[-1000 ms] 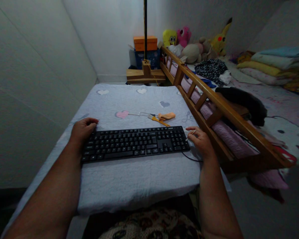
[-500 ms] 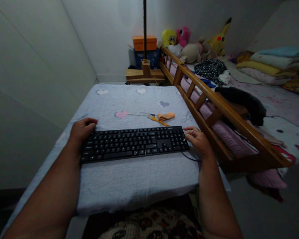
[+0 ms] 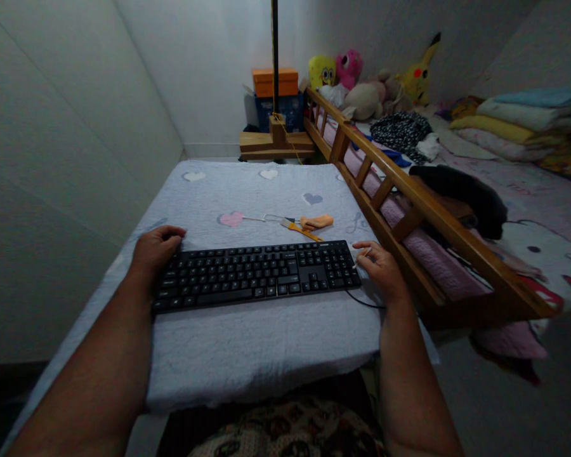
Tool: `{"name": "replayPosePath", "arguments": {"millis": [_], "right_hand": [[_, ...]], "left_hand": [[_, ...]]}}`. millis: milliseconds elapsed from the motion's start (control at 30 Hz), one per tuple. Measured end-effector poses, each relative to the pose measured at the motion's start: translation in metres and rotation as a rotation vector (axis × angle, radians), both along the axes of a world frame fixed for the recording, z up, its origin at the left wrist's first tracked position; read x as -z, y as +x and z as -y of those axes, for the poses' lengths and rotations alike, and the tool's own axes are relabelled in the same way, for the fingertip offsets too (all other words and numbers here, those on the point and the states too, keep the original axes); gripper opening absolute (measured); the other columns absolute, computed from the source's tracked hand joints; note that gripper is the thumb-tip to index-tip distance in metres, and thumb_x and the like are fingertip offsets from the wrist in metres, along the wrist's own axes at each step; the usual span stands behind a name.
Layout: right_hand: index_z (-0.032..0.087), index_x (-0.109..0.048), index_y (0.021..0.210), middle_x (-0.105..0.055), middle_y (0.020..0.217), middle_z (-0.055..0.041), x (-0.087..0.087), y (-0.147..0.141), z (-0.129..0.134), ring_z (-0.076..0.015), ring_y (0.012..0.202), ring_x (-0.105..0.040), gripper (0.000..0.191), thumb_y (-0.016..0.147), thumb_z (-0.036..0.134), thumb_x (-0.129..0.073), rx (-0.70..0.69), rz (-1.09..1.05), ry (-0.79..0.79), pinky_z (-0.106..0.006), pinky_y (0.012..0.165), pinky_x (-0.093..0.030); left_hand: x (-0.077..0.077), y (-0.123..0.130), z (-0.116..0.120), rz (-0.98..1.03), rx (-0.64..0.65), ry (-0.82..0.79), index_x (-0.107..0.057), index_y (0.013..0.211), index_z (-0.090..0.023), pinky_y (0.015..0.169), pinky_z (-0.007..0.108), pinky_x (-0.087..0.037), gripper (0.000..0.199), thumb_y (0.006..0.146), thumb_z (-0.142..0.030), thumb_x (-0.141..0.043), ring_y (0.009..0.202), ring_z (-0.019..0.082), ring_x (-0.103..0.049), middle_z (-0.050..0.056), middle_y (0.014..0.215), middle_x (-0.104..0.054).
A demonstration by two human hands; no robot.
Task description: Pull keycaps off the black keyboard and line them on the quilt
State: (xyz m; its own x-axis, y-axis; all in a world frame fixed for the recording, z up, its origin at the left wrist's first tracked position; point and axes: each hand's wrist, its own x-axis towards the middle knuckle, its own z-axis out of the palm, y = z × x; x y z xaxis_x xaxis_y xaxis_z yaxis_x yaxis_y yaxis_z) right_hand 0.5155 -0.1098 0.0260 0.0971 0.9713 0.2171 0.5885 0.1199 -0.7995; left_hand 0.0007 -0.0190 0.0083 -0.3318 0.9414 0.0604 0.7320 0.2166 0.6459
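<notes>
A black keyboard [image 3: 238, 273] lies across the cloth-covered table in front of me. At its left end, my left hand [image 3: 156, 251] grips the edge, fingers curled and partly hidden behind the hand. My right hand [image 3: 378, 266] is at the number-pad end, pinching a thin white cotton swab [image 3: 367, 252] whose lower tip is by the right-hand keys. Behind the keyboard lie a small brush [image 3: 303, 231] with a yellow handle, an orange-handled tool [image 3: 316, 221] with a wire loop, and a thin white stick [image 3: 254, 219].
The keyboard's cable [image 3: 365, 304] runs out under my right wrist. A wooden bed rail [image 3: 409, 190] borders the table on the right, with bedding and plush toys beyond. A pole on a wooden base [image 3: 276, 146] and an orange box [image 3: 276, 82] stand at the back.
The swab in my right hand has shifted very slightly at the keyboard's right edge. My left hand and the keyboard stay where they were.
</notes>
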Motion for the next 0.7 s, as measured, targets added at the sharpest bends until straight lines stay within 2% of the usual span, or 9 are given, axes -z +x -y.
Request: {"name": "replayPosePath", "arguments": {"millis": [433,700], "right_hand": [[0.022,-0.059,0.062,-0.071,0.109,-0.0091,0.0002,0.0029,-0.0006,-0.0268,0.104,-0.064,0.017,0.075,0.032,-0.057,0.02,0.005,0.005,-0.043,0.101,-0.043],[0.022,-0.058,0.061,-0.072,0.106,-0.0081,0.0048,0.0049,-0.0019,-0.0262,0.104,-0.065,0.018,0.077,0.032,-0.057,0.024,0.007,0.043,-0.042,0.101,-0.045]], "left_hand": [[0.0089,-0.0068,-0.003,0.003,0.02,0.023,-0.075,0.104,-0.016,0.088,0.039,-0.053,0.049,0.065,-0.037,-0.054,0.082,0.023,-0.063,0.005,0.091,-0.072],[0.0042,-0.0029,-0.0017,0.016,0.022,0.023,-0.074,0.103,-0.015,0.09,0.04,-0.052,0.05,0.064,-0.037,-0.054,0.082,0.023,-0.062,0.005,0.091,-0.072]]}}
